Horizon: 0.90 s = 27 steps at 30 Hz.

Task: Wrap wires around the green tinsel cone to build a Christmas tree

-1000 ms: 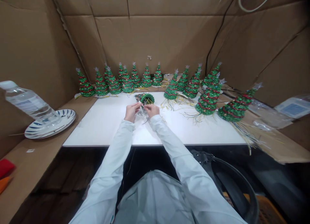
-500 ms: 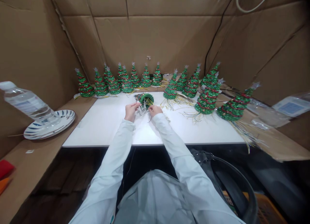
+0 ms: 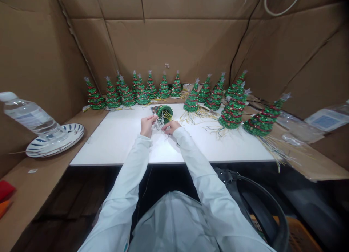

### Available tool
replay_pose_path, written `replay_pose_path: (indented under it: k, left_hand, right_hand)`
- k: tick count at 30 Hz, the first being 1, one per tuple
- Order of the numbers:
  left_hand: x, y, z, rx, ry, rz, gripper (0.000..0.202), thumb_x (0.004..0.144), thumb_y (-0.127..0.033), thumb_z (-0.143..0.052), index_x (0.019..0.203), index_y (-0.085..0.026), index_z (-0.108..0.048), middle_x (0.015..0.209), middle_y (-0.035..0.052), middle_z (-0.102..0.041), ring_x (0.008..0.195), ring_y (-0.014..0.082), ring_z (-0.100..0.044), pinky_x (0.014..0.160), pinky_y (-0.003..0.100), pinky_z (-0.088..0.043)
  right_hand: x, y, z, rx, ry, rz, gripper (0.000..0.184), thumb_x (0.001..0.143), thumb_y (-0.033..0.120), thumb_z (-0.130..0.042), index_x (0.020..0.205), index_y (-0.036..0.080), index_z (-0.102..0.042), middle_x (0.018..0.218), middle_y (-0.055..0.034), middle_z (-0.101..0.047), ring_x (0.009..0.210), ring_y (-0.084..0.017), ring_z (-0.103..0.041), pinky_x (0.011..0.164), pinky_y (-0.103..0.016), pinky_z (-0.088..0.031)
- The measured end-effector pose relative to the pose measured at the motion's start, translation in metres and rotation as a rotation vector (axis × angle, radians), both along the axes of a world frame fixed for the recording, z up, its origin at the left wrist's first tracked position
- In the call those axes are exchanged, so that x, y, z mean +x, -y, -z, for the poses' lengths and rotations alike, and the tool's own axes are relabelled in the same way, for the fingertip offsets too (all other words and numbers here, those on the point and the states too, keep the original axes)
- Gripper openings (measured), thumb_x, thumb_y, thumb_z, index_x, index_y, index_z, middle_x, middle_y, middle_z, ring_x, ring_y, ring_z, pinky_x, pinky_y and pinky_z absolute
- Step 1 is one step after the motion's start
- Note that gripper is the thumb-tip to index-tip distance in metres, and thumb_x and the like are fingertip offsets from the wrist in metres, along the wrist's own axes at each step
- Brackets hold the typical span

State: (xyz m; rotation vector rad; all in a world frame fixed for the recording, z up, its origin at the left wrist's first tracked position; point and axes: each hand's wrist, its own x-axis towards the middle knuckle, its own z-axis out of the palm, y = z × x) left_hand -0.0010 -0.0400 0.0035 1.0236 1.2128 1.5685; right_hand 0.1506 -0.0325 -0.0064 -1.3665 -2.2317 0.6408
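Note:
A small green beaded Christmas tree (image 3: 168, 109) lies on its side on the white board (image 3: 114, 143), its hollow base facing me. White and yellow wires (image 3: 160, 123) spill out of that base. At the left of the opening, my left hand (image 3: 147, 125) is closed in a pinch on white wires. My right hand (image 3: 171, 127) is closed at the lower right of the bundle, its fingertips on wire ends. Which strands the right fingers grip is too small to make out.
Several upright trees (image 3: 143, 94) line the back, and more trees (image 3: 233, 112) with trailing wires stand at the right. A water bottle (image 3: 32, 117) leans on a striped plate (image 3: 79, 131) at left. Clear plastic packaging (image 3: 324, 119) lies at right; a bag handle (image 3: 275, 201) hangs below.
My right hand has shifted slightly left and down, from the yellow wires toward the white wire ends. My left hand and the tree have stayed nearly in place.

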Motion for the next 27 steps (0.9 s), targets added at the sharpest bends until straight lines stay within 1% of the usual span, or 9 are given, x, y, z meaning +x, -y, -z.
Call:
replay_pose_path:
  k: [2, 4, 6, 10, 13, 17, 23, 27]
  left_hand:
    - [0.000, 0.000, 0.000, -0.007, 0.001, -0.001, 0.017, 0.053, -0.027, -0.071, 0.062, -0.012, -0.068, 0.067, 0.0051, -0.064, 0.060, 0.0098, -0.050, 0.055, 0.022, -0.034]
    - [0.000, 0.000, -0.001, -0.012, 0.010, -0.004, 0.017, 0.053, -0.026, -0.071, 0.062, -0.012, -0.068, 0.067, 0.0052, -0.065, 0.060, 0.0100, -0.051, 0.056, 0.022, -0.035]
    - [0.001, 0.001, -0.001, -0.014, 0.017, -0.003, 0.018, 0.053, -0.026, -0.071, 0.063, -0.012, -0.068, 0.067, 0.0051, -0.065, 0.061, 0.0102, -0.051, 0.057, 0.022, -0.035]
    - [0.002, 0.002, -0.001, -0.007, 0.007, 0.000, 0.019, 0.054, -0.027, -0.071, 0.065, -0.012, -0.068, 0.068, 0.0047, -0.065, 0.062, 0.0104, -0.052, 0.058, 0.022, -0.036]
    - [0.004, 0.002, 0.000, -0.003, -0.002, 0.006, 0.020, 0.053, -0.028, -0.072, 0.065, -0.012, -0.068, 0.067, 0.0044, -0.065, 0.061, 0.0104, -0.052, 0.058, 0.022, -0.037]
    - [0.005, 0.000, 0.001, -0.008, 0.005, -0.011, 0.024, 0.051, -0.028, -0.073, 0.067, -0.012, -0.068, 0.066, 0.0041, -0.065, 0.061, 0.0103, -0.052, 0.058, 0.022, -0.037]
    - [0.006, 0.001, 0.001, -0.012, 0.029, 0.005, 0.021, 0.053, -0.026, -0.072, 0.067, -0.012, -0.068, 0.068, 0.0043, -0.065, 0.061, 0.0095, -0.052, 0.057, 0.021, -0.037]
    - [0.007, 0.003, -0.001, -0.018, 0.050, 0.014, 0.019, 0.054, -0.025, -0.071, 0.068, -0.012, -0.069, 0.068, 0.0046, -0.065, 0.062, 0.0095, -0.052, 0.057, 0.021, -0.037]
  right_hand:
    - [-0.001, 0.001, -0.002, 0.021, -0.046, 0.010, 0.021, 0.059, 0.021, -0.072, 0.079, 0.026, -0.072, 0.072, 0.0043, -0.069, 0.072, -0.012, -0.060, 0.075, -0.021, -0.044]
    - [-0.002, 0.003, -0.004, 0.070, -0.127, 0.048, 0.017, 0.062, 0.027, -0.072, 0.079, 0.024, -0.073, 0.076, 0.0019, -0.069, 0.072, -0.012, -0.060, 0.073, -0.020, -0.044]
    - [-0.004, 0.005, -0.007, 0.110, -0.226, 0.087, 0.016, 0.066, 0.029, -0.069, 0.080, 0.022, -0.072, 0.081, 0.0004, -0.069, 0.073, -0.011, -0.060, 0.071, -0.019, -0.044]
    - [-0.012, 0.008, -0.007, 0.145, -0.350, 0.210, 0.016, 0.072, 0.030, -0.063, 0.082, 0.021, -0.071, 0.080, 0.0003, -0.069, 0.071, -0.010, -0.059, 0.070, -0.020, -0.044]
    - [-0.020, 0.005, 0.000, 0.184, -0.373, 0.251, 0.016, 0.072, 0.029, -0.062, 0.082, 0.019, -0.070, 0.081, -0.0003, -0.069, 0.070, -0.010, -0.059, 0.071, -0.020, -0.045]
    - [-0.028, 0.002, 0.009, 0.173, -0.401, 0.279, 0.017, 0.074, 0.027, -0.061, 0.089, 0.021, -0.067, 0.079, 0.0017, -0.068, 0.072, -0.010, -0.061, 0.073, -0.020, -0.046]
    - [-0.027, 0.006, 0.005, 0.209, -0.300, 0.367, 0.018, 0.077, 0.029, -0.057, 0.089, 0.021, -0.068, 0.087, -0.0020, -0.069, 0.081, -0.014, -0.062, 0.078, -0.024, -0.045]
    - [-0.026, 0.008, 0.003, 0.204, -0.259, 0.372, 0.020, 0.079, 0.029, -0.053, 0.092, 0.025, -0.068, 0.092, -0.0001, -0.069, 0.086, -0.014, -0.062, 0.081, -0.025, -0.045]
